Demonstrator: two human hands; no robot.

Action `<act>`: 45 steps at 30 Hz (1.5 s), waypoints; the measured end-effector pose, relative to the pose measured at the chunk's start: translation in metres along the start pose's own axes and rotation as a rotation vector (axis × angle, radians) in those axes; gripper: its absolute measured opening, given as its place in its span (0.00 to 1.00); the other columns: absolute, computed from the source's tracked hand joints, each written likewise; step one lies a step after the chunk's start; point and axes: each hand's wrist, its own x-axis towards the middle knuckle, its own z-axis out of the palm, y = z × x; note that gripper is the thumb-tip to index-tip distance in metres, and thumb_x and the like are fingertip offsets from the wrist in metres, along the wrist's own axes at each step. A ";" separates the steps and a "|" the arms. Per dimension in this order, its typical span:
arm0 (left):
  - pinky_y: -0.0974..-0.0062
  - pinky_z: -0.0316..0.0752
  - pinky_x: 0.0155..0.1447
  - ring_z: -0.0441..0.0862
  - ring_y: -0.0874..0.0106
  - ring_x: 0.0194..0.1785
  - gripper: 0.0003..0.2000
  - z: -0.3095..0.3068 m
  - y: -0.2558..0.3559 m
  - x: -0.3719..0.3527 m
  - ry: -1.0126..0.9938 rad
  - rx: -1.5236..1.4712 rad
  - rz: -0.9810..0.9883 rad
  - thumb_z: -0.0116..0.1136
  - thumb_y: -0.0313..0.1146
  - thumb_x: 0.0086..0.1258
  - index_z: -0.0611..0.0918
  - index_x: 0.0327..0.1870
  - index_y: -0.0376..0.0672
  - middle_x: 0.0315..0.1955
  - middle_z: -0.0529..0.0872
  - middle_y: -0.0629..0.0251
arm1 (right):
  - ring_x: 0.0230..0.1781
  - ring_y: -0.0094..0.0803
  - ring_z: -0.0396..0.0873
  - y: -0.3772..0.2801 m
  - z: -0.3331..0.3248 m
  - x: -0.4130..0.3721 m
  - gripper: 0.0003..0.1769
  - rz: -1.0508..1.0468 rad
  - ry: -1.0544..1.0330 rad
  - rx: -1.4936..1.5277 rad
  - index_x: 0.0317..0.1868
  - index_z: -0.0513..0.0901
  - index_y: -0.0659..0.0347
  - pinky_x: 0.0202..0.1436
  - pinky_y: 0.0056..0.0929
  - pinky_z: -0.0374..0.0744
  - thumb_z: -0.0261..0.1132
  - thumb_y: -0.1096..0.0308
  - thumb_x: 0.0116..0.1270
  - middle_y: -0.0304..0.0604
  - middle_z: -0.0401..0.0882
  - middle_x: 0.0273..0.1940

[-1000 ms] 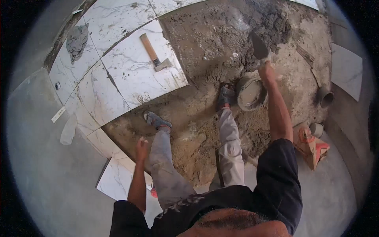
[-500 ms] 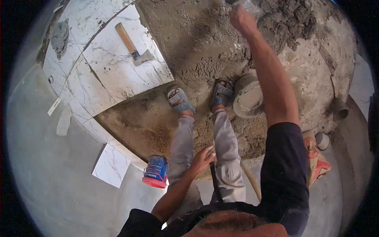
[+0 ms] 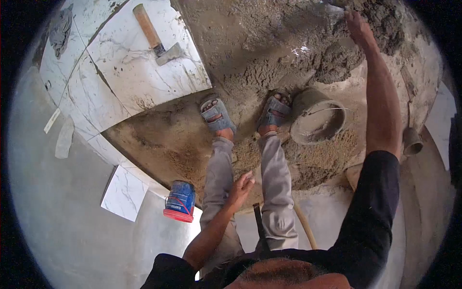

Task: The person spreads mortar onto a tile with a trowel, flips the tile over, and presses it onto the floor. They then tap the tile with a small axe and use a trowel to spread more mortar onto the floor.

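My right hand (image 3: 358,29) is closed around a trowel at the top right. The trowel's blade (image 3: 333,8) is partly smeared by motion and lies over the wet mortar (image 3: 269,43). A thick heap of mortar (image 3: 385,24) sits just beside this hand. My left hand (image 3: 240,190) hangs in front of my left knee, fingers loosely bent and apart, with nothing visible in it. Right of my sandalled feet stands a mortar-caked bucket (image 3: 315,139) with a wire handle and grey slurry inside.
A hammer (image 3: 153,36) with a wooden handle lies on marble-patterned tiles (image 3: 144,72) at the left. A blue bucket with a red rim (image 3: 181,200) stands at the lower left, near a loose tile (image 3: 125,192). A small grey cup (image 3: 412,140) is at the right, a grey cloth (image 3: 60,31) far left.
My right hand has moved right with the trowel, across the mortar towards the heap. The view has shifted, so the slurry bucket shows more fully. My left hand stays by my knee.
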 end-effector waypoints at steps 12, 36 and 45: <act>0.73 0.70 0.54 0.75 0.71 0.51 0.20 0.004 -0.017 0.005 -0.031 0.155 -0.071 0.53 0.39 0.69 0.69 0.59 0.42 0.50 0.77 0.61 | 0.48 0.62 0.73 0.028 0.021 -0.069 0.31 -0.181 0.274 -0.369 0.50 0.67 0.73 0.45 0.48 0.74 0.55 0.49 0.62 0.67 0.72 0.49; 0.73 0.69 0.56 0.76 0.68 0.53 0.19 0.002 -0.019 0.007 -0.013 0.158 0.000 0.51 0.36 0.69 0.69 0.58 0.38 0.51 0.78 0.56 | 0.36 0.62 0.75 0.096 0.076 -0.184 0.19 -0.181 0.110 -0.040 0.48 0.68 0.64 0.39 0.49 0.73 0.58 0.61 0.61 0.65 0.76 0.35; 0.74 0.68 0.57 0.75 0.69 0.54 0.20 0.000 -0.031 0.015 -0.011 0.111 -0.012 0.51 0.37 0.69 0.69 0.58 0.37 0.51 0.78 0.56 | 0.43 0.56 0.74 0.011 0.164 -0.150 0.27 0.286 0.347 0.494 0.44 0.59 0.77 0.48 0.46 0.71 0.59 0.61 0.59 0.69 0.72 0.41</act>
